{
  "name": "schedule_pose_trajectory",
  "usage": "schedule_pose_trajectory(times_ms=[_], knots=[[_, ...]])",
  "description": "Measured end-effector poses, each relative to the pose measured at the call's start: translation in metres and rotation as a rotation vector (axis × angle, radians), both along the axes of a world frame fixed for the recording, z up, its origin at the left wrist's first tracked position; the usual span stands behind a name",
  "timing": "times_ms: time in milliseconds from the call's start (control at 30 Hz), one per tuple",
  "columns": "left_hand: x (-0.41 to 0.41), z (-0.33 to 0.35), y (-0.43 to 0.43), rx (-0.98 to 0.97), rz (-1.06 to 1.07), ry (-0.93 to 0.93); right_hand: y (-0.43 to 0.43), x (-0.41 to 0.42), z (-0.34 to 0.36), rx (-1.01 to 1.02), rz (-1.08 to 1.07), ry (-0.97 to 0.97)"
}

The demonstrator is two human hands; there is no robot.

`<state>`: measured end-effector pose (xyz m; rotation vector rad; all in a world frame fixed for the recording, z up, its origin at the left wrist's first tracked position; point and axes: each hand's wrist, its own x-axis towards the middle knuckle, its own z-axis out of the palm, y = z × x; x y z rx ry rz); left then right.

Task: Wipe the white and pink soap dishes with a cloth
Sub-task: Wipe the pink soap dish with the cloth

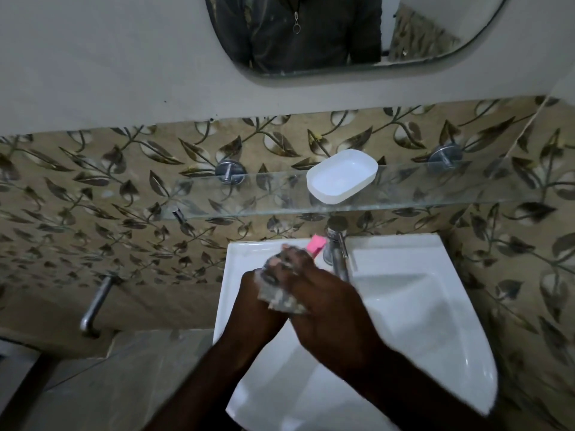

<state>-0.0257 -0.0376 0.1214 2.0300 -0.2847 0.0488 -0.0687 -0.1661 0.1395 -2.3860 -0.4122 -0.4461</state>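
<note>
I'm on the head feed, taking the tap [337, 253] as my mark. Above and behind the tap, the white soap dish [340, 175] sits open side up on the glass shelf [435, 185], with no hand near it. I'd call that one either finished or not started; from here its surface gives no clue.

Just left of the tap, both hands meet over the basin [404, 244]. The pink soap dish [315, 244] pokes out past the fingertips, close beside the tap. The right hand [320, 293] has its fingers curled round it. The left hand [256, 295] is closed too, gripping the bunched grey cloth [281, 301], which is pressed between the two hands. The picture is blurred there, so exactly where cloth meets dish I can't make out.

My read: the pink dish is mid-wipe and most of it is hidden. Setting it down remains to be done, and perhaps the white one.
</note>
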Motion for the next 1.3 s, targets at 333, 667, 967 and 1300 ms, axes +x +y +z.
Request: schedule_pose_trajectory(times_ms=[333,667,967,1300], knots=[[0.027,-0.011,0.015,0.086,-0.035,-0.092,0.020,0.033,0.000,-0.072,-0.162,0.118],[0.034,-0.026,0.023,0.185,-0.116,0.010,-0.004,0.051,-0.021,-0.042,-0.364,0.235],[0.033,-0.018,0.033,0.112,-0.189,-0.017,0.006,0.040,-0.012,-0.124,-0.283,0.136],[0.035,-0.012,0.045,0.009,-0.157,-0.002,0.033,0.033,-0.017,-0.204,-0.088,0.057]])
